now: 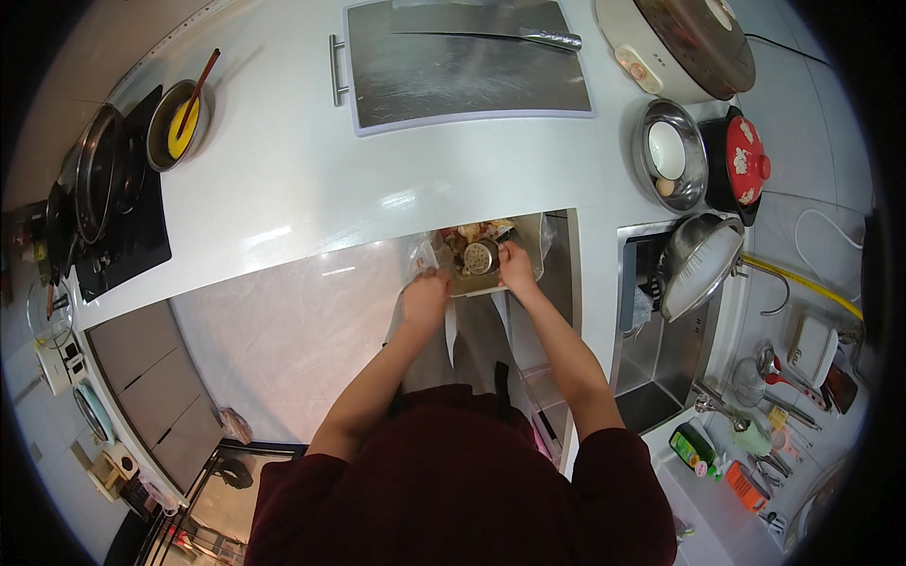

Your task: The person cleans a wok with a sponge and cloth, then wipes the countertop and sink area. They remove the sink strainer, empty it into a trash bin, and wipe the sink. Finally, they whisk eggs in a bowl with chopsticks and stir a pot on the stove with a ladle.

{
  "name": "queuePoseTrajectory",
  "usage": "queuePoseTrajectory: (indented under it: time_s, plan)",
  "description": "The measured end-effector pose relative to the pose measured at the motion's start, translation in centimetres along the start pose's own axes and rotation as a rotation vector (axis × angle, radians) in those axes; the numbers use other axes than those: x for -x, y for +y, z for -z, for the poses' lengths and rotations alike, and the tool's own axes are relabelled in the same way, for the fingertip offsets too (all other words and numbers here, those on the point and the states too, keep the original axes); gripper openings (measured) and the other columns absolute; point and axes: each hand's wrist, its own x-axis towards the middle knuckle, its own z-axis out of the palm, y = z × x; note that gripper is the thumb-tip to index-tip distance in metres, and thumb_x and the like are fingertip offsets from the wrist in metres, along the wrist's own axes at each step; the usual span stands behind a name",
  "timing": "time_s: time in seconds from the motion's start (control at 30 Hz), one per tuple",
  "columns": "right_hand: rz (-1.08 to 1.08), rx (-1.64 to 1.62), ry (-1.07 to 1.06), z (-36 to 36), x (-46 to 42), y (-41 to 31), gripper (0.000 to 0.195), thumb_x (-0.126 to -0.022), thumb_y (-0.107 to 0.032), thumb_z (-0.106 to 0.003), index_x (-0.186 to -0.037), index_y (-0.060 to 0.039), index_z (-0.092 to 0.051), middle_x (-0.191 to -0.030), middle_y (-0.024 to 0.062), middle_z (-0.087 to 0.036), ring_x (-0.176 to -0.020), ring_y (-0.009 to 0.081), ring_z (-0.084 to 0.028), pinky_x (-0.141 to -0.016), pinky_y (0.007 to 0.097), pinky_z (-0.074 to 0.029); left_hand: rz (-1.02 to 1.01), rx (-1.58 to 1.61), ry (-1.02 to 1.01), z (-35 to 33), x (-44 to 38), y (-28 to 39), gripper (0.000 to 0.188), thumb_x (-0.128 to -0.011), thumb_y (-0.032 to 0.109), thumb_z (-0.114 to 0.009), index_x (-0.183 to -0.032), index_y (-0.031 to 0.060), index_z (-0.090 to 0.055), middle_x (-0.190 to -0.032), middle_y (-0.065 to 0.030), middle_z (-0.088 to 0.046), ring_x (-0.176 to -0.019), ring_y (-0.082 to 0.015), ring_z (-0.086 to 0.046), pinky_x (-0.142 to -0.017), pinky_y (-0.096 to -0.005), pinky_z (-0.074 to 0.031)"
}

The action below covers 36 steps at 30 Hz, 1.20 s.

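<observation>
In front of my body, a pale waste bin (473, 289) stands below the counter edge, lined with a clear plastic bag (422, 256). Food scraps (481, 230) fill it, and a round metal piece with a perforated face (480, 257) lies among them. My left hand (426, 297) is closed on the bag at the bin's left front. At the right front, my right hand (518, 269) has its fingers curled over the rim, close beside the perforated piece. What lies between those fingers is hidden.
The white counter (297, 184) carries a cutting board (467, 78) with a cleaver (481, 28) on it. Beaten egg fills a metal bowl (159, 145) at left, near pans (99, 177). A sink (640, 361) lies at right, below a bowl holding an egg (664, 187).
</observation>
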Motion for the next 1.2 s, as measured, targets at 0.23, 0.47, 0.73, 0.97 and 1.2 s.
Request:
queuePoseTrajectory:
  time_s: [0.23, 0.47, 0.73, 0.97, 1.2]
  plan:
    - [0.039, -0.135, -0.017, 0.7, 2.7, -1.9, 0.028, -0.098, -0.022, -0.044, -0.097, 0.003, -0.056, -0.056, 0.0136, -0.056, -0.041, 0.0238, -0.059, -0.041, 0.0375, -0.047, -0.224, 0.156, 0.135, -1.0, -1.6, 1.5, 0.012, -0.074, 0.007, -0.067, -0.085, 0.006, -0.061, -0.083, -0.0119, -0.059, -0.08, -0.0337, -0.06, -0.07, -0.0428, -0.051]
    - [0.104, -0.126, 0.009, 0.8, 4.0, -3.3, 0.029, -0.099, -0.022, -0.045, -0.088, 0.0038, -0.054, -0.052, 0.0084, -0.05, -0.039, 0.0173, -0.055, -0.038, 0.0323, -0.047, -0.32, 0.026, 0.089, -1.7, -2.0, 1.3, 0.01, -0.071, 0.008, -0.067, -0.078, 0.0068, -0.06, -0.08, -0.0117, -0.058, -0.077, -0.0321, -0.06, -0.067, -0.0422, -0.051]
    - [0.144, -0.078, 0.179, 1.7, 3.3, -2.2, 0.028, -0.099, -0.022, -0.046, -0.093, 0.0037, -0.057, -0.057, 0.013, -0.057, -0.045, 0.0204, -0.06, -0.041, 0.0339, -0.051, -0.301, 0.087, 0.053, 0.4, -2.8, 2.4, 0.012, -0.069, 0.01, -0.066, -0.076, 0.0064, -0.058, -0.082, -0.0108, -0.058, -0.078, -0.0305, -0.06, -0.066, -0.0413, -0.051]
    - [-0.123, -0.293, 0.068, 2.3, -0.5, 1.3, 0.028, -0.099, -0.02, -0.044, -0.096, 0.0041, -0.058, -0.055, 0.0084, -0.052, -0.042, 0.0159, -0.054, -0.041, 0.032, -0.052, -0.216, 0.01, 0.069, -2.0, -3.8, 0.1, 0.008, -0.073, 0.006, -0.062, -0.081, 0.0061, -0.06, -0.09, -0.0111, -0.058, -0.084, -0.0304, -0.061, -0.071, -0.0404, -0.051]
    - [-0.308, -0.254, 0.055, -0.1, -3.0, 4.3, 0.029, -0.097, -0.017, -0.044, -0.09, 0.0074, -0.058, -0.064, 0.019, -0.061, -0.051, 0.03, -0.066, -0.042, 0.0381, -0.052, -0.311, -0.002, 0.044, -3.0, -3.2, -0.3, 0.027, -0.08, 0.001, -0.054, -0.105, 0.0061, -0.064, -0.107, -0.0138, -0.055, -0.1, -0.0335, -0.057, -0.082, -0.0403, -0.049]
